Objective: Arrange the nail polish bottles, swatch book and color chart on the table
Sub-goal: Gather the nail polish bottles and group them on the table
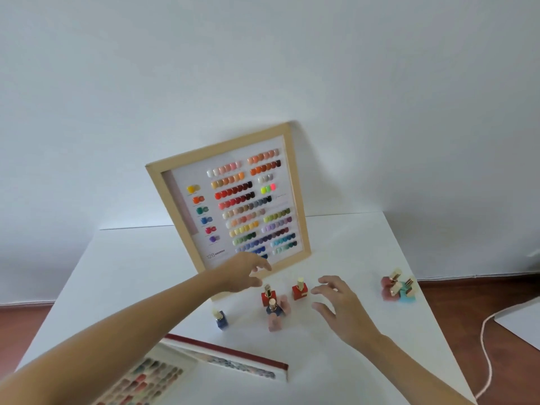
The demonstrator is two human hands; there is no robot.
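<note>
A wood-framed color chart (230, 200) leans against the wall at the back of the white table (122, 276). My left hand (242, 273) hovers open in front of its lower edge, holding nothing. My right hand (339, 305) is open just right of a red nail polish bottle (299, 290). A second red bottle (268, 295), a dark blue one (274, 310) and pink ones (275, 324) cluster below my left hand. A blue bottle (221, 319) stands alone to the left. The open swatch book (204, 363) lies at the near left.
Another cluster of pink and light-blue bottles (399, 287) sits near the table's right edge. A white cord (486, 346) runs over the wooden floor on the right, beside a white sheet (523, 320).
</note>
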